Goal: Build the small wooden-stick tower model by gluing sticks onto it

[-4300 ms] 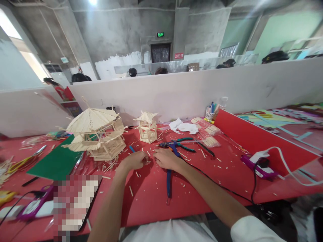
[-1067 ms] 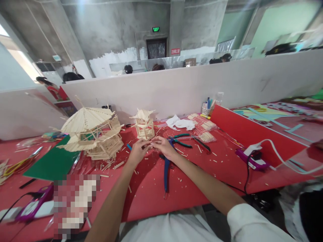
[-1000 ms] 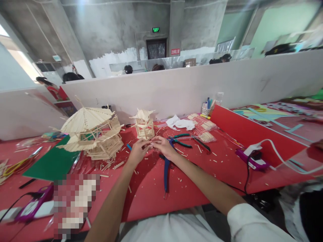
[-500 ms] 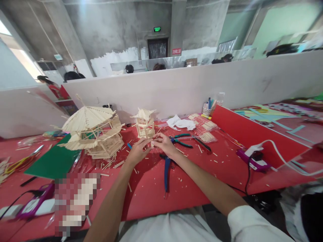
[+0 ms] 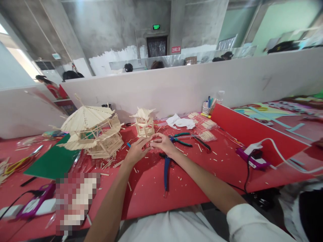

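My left hand (image 5: 137,150) and my right hand (image 5: 163,144) meet above the red table, fingertips pinched close together. Between them is a small pale wooden stick piece (image 5: 151,144), mostly hidden by the fingers. Just behind the hands stands a small pavilion model (image 5: 144,122) made of wooden sticks. To the left is a larger stick pavilion (image 5: 88,117) with a wide pleated roof. Blue-handled cutters (image 5: 166,173) lie below my right hand. Green-and-black pliers (image 5: 183,139) rest to its right.
Stick offcuts litter the red table (image 5: 148,201). Packs of sticks (image 5: 207,129) and a white cloth (image 5: 179,121) lie toward the back, by a pen basket (image 5: 207,108). A red board (image 5: 252,131) stands at right, near a purple power strip (image 5: 252,159). A green board (image 5: 52,161) lies left.
Both hands stay in nearly the same place with small finger shifts. Less of the pale piece shows between the fingertips. The view has shifted very slightly.
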`<action>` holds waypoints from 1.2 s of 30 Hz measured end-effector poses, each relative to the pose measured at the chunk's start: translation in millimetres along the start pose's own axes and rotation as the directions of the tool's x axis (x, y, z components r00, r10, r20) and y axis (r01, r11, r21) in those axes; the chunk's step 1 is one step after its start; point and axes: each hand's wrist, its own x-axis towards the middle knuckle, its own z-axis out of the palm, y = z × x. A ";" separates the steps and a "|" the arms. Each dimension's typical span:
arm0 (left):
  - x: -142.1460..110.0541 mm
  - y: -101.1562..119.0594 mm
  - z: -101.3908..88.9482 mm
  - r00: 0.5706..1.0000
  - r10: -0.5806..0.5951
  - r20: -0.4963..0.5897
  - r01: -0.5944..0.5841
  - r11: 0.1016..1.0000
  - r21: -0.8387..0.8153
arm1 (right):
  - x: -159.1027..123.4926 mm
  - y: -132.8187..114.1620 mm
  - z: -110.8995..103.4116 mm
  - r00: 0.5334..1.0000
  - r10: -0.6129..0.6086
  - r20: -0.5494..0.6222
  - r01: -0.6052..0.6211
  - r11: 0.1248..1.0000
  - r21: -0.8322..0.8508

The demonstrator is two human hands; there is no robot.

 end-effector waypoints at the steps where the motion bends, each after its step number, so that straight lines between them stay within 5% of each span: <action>1: 0.2 0.0 0.0 1.000 0.004 -0.003 -0.004 1.000 -0.009 | -0.2 0.0 0.1 1.000 0.003 -0.001 -0.003 1.000 -0.001; 12: -0.7 0.2 -2.3 0.999 0.033 0.034 -0.032 0.999 -0.006 | 1.2 4.0 -3.5 0.989 0.140 0.050 -0.144 0.986 0.088; 36: 1.7 5.9 -5.7 0.999 0.015 0.029 -0.013 0.997 -0.070 | 1.7 -0.4 -4.7 0.994 0.104 0.033 -0.105 0.994 0.037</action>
